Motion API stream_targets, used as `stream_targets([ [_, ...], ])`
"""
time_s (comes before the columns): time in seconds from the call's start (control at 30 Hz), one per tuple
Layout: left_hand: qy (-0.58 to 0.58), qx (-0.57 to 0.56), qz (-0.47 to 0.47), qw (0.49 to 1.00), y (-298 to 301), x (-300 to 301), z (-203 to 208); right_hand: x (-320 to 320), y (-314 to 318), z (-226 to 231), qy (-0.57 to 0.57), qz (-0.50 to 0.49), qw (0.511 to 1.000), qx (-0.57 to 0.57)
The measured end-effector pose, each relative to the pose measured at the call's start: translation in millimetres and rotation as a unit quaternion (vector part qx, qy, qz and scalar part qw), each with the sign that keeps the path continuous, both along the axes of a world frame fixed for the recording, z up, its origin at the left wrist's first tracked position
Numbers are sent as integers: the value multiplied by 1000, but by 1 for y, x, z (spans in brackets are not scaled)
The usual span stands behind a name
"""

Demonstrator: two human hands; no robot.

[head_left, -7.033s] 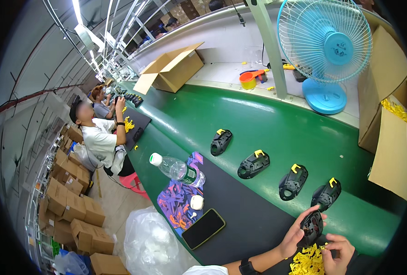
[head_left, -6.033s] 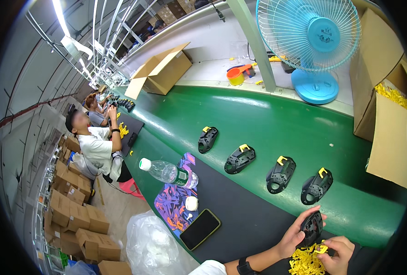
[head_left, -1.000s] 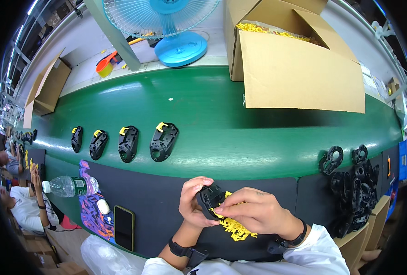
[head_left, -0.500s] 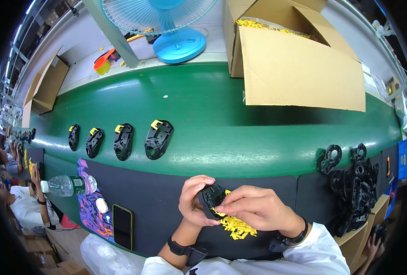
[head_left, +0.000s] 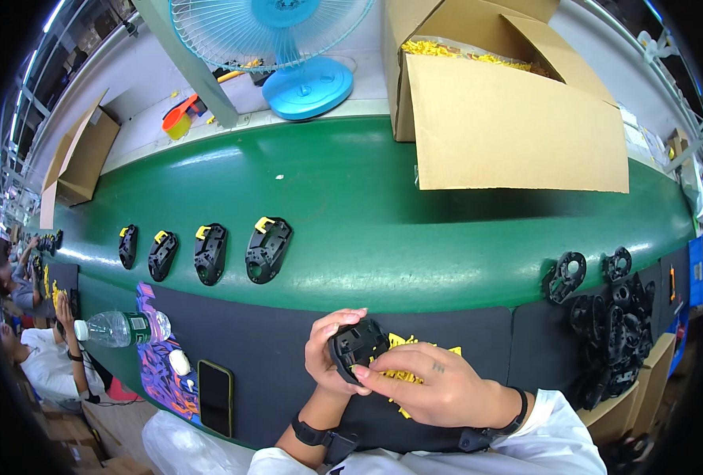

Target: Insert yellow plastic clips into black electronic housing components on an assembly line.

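Observation:
My left hand (head_left: 331, 354) is closed around a black plastic housing (head_left: 357, 342), tilted up above the dark mat. The thumb and fingertips of my right hand (head_left: 430, 378) pinch together against the housing's lower edge. Whatever lies between them is too small to make out. Behind and below my right hand is a pile of small yellow plastic pieces (head_left: 403, 374), partly hidden by it. Several similar black housings, each with a yellow piece at its top end, stand in a row at left on the green belt; the nearest housing (head_left: 269, 250) is the largest in view.
A heap of black housings (head_left: 622, 332) lies at right, near two loose round-ended ones on the belt (head_left: 414, 261). Left of my hands are a phone (head_left: 215, 398) and a plastic bottle (head_left: 114, 328). An open carton (head_left: 517, 119) and a blue fan (head_left: 308, 87) stand behind. Co-workers sit far left.
The housing in my left hand has turned to show more of its broad face. My right fingers have shifted slightly left along its lower edge; the yellow bit at their tips no longer shows clearly.

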State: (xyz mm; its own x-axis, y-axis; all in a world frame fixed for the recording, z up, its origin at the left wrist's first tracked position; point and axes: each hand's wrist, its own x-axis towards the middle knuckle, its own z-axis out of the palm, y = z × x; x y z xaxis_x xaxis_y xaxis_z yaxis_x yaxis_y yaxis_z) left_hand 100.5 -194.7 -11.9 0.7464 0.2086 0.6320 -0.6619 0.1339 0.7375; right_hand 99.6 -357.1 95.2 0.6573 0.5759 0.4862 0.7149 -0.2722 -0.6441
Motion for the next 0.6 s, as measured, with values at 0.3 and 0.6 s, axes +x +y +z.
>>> stream_targets([
  [0.3, -22, -17, 13, 1000, -11, -2, 2, 0, -8, 6, -29, -40, 999, -14],
  [0.6, 18, 31, 62, 997, -18, -7, 2, 2, -19, -3, 8, -29, 1000, 0],
])
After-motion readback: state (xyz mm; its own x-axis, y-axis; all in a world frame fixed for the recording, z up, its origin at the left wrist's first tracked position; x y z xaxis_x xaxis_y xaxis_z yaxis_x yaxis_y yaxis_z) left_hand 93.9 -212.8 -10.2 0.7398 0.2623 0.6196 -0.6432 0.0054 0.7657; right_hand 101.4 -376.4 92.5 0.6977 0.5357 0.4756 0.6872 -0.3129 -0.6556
